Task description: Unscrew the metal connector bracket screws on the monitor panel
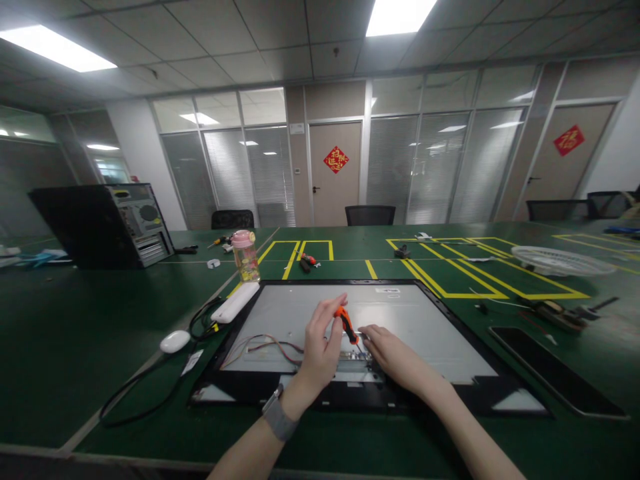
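An orange-and-black screwdriver (346, 325) leans with its tip down at a narrow circuit board (354, 357) on the back of a flat display panel (280, 308). My left hand (323, 339), with a grey watch on the wrist, is closed on the screwdriver's handle, its fingertips pointing up. To the right of the tip, my right hand (387, 348) lies over the board's right end, fingers stretched out and low. Its fingers hide that end of the board. Thin coloured wires (273, 341) run from the left part of the panel towards the board, passing behind my left hand.
Left of the panel are a white power strip (236, 303), a white mouse-shaped item (175, 342), black cables and a pink-lidded bottle (245, 257). A computer tower (100, 225) stands farther left. On the right lie a black flat slab (555, 370) and a dark tool (563, 315).
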{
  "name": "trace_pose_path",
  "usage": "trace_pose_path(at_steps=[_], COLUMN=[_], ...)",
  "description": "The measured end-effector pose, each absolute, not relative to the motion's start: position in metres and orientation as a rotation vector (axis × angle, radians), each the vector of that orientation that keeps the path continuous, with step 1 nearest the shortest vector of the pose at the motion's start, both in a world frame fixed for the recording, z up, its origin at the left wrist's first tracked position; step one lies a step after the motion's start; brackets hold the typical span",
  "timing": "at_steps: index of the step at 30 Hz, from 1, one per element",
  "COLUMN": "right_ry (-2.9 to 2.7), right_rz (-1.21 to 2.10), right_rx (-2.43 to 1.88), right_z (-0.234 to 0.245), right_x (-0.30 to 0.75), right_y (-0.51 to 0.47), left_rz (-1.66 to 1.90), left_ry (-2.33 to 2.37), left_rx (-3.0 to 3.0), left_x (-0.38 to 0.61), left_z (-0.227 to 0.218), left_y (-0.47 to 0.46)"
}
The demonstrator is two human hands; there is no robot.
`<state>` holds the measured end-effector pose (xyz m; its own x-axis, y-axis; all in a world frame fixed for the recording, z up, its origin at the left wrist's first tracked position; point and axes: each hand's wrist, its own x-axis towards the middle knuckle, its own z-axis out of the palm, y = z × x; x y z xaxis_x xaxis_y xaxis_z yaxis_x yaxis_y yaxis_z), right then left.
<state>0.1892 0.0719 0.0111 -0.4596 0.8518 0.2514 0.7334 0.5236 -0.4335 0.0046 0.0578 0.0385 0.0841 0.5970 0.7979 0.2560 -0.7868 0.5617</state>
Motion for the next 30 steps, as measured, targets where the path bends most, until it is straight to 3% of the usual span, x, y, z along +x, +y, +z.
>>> trace_pose_path(at_steps=[30], right_ry=[-2.33], right_rz=[0.364], right_rx=[-1.306], right_z=[0.0119], right_x=[0.1889], right_y=[0.0715], left_rz=[1.783], left_ry=[0.878], left_rx=[2.179], left_x=[0.0049], left_z=[0.0374], left_y=[0.0556])
